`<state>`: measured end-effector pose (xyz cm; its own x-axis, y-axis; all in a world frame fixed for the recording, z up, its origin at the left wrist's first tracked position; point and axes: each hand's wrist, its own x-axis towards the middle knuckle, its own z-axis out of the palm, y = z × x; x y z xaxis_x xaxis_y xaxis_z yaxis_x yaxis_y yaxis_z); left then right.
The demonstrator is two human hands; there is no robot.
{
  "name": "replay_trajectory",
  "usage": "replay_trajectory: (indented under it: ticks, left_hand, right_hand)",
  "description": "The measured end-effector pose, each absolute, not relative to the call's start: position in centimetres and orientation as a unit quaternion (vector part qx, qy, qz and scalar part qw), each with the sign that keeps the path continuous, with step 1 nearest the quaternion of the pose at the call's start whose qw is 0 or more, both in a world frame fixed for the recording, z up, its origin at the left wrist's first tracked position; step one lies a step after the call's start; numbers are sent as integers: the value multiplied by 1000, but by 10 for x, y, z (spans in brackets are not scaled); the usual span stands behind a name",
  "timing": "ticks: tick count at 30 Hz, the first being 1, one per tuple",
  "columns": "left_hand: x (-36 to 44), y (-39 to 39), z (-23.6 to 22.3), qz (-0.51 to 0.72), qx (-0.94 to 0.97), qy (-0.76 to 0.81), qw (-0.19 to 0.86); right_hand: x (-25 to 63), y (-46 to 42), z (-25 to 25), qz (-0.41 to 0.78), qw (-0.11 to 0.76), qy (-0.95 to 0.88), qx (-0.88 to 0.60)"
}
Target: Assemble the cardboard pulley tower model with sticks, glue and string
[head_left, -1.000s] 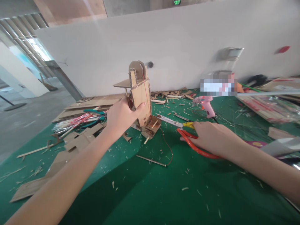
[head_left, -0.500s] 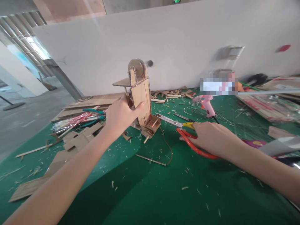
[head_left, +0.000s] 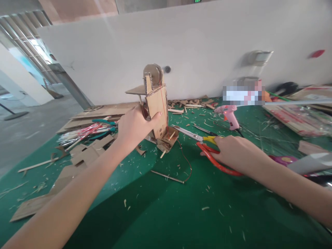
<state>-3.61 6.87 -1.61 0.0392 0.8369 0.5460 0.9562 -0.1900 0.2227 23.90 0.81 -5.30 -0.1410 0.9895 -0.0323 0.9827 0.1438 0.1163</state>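
My left hand (head_left: 138, 126) is wrapped round an upright cardboard model (head_left: 158, 103) with a cardboard wheel (head_left: 153, 73) on top. A red string (head_left: 164, 103) runs down its front to a small cardboard tray (head_left: 168, 141) at the base, where short wooden sticks poke out. From there the string trails over the table to a thin metal rod (head_left: 167, 176). My right hand (head_left: 233, 152) is closed on scissors (head_left: 190, 133) with red and yellow handles. Their blades point left and look closed, the tips beside the small tray.
A pink glue gun (head_left: 230, 117) stands at the back right. Cardboard scraps (head_left: 90, 152) and teal-handled pliers (head_left: 103, 122) lie on the left. Shavings dot the green tabletop (head_left: 166, 218), and a white partition (head_left: 197, 52) rises behind it.
The whole view has shifted very slightly. Both hands, the cardboard model and the scissors keep practically the same positions relative to each other.
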Motion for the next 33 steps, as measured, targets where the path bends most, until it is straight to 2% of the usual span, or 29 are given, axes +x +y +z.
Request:
replay_trajectory:
  ticks: [9, 20, 33]
  left_hand:
    - [-36, 69, -17, -292, -710, -628, 128]
    - [-37, 71, -18, -303, -716, -618, 118]
    - [-37, 71, -17, -294, -720, -616, 124]
  right_hand:
    - [239, 10, -52, 28, 66, 743, 665]
    - [239, 9, -50, -30, 40, 730, 681]
    - [231, 14, -41, 25, 81, 729, 679]
